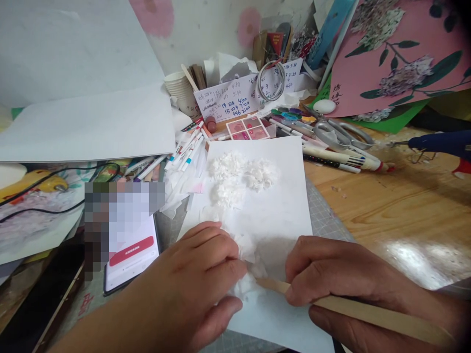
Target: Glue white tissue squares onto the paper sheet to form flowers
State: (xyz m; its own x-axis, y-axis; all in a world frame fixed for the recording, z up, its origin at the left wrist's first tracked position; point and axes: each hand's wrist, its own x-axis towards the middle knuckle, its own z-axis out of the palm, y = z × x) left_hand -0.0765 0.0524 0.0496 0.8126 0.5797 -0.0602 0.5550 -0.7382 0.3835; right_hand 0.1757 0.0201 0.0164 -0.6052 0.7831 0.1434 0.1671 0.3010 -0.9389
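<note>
A white sheet (287,206) lies on a grey cutting mat, with fluffy clumps of white paper petals (230,166) on its upper part. My right hand (331,279) grips a flat wooden stick (353,308); the stick's pointed tip touches thin white pieces (257,269) low on the sheet. My left hand (209,274) rests at the left of these pieces, its fingers bent and its index fingertip against them. Whether it pinches a piece is hidden. The thumb is a little apart below the fingers.
A phone (134,245) lies left of the sheet. Behind are markers (187,149), a pink palette (248,128), paper cups (178,88) and scissors (340,135). A blue glue gun (437,143) is at the right, on the wooden table (371,206). Pink flower artwork (408,59) stands behind.
</note>
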